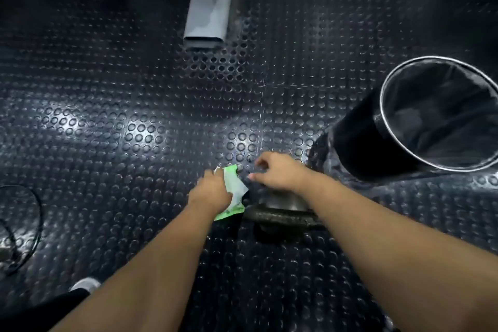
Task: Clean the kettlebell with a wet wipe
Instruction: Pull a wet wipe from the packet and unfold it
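A green and white wet wipe packet (234, 191) is gripped by my left hand (211, 191) low over the studded floor. My right hand (277, 174) hovers just right of the packet, fingers curled and pinched with nothing visible in them. Under my right wrist stands the kettlebell (280, 214), dark and worn, with its thick handle lying across and a shiny metal part above it. My right forearm hides part of the kettlebell.
A black bin (420, 127) with a metal rim and a dark liner stands at the right, close to my right hand. A grey metal machine leg (207, 16) reaches down from the top. A black cable (24, 226) loops at the left. My shoe (86, 284) shows lower left.
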### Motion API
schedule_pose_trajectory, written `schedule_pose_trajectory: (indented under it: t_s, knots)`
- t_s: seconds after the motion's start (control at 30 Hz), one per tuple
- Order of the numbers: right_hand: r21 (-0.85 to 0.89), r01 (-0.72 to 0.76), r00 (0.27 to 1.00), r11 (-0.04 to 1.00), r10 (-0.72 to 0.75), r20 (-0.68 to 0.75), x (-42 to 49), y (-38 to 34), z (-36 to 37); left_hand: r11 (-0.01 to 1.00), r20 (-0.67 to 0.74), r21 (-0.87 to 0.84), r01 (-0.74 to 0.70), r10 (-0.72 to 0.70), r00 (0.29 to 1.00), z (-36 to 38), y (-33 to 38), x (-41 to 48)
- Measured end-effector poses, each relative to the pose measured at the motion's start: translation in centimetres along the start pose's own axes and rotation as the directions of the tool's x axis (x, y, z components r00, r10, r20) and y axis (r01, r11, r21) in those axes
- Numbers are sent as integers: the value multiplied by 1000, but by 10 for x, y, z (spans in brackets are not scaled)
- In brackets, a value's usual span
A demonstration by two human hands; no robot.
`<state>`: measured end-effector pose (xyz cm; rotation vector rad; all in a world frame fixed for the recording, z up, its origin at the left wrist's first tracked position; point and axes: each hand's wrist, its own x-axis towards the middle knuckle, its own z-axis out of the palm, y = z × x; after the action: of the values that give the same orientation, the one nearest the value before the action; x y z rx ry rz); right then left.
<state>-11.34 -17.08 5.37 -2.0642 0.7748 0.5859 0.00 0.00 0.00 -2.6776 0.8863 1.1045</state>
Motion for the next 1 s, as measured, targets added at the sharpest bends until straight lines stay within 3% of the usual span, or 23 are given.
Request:
schedule_pose_trajectory:
  t_s: [0.2, 0.33, 0.5, 0.6, 0.67, 0.77, 0.83, 1.0]
  knots:
    - [-142, 24, 996, 990, -12, 84, 3, -6, -20, 974, -40, 210, 81, -75, 996, 17, 4, -8]
    - [-191, 69, 997, 979, -64, 32, -7, -20, -59, 939, -105, 342, 30, 6, 994, 13, 14, -17]
    - [-174, 45, 999, 984, -45, 5, -15, -23, -64, 961, -159, 268, -60, 106, 981, -6, 10, -11]
    - [-260, 17, 993, 965, 14, 116, -21, -21, -49, 973, -39, 203, -111, 121, 992, -13, 5, -2]
    - [-273, -19, 963, 962, 91, 255, -26, -21, -41, 952, 51, 278, -124, 115, 992, -7, 4, -7]
    - [-260, -109, 870, 960, 219, 443, -41, -25, -38, 901, -67, 425, -91, 132, 989, 15, 2, -27]
    - [-248, -121, 872, 961, 222, 435, -44, -24, -38, 893, -124, 444, -70, 138, 983, 21, -1, -38]
    - [-187, -66, 974, 980, 104, 203, -62, -28, -38, 944, -189, 324, -62, 129, 974, 2, -8, -52]
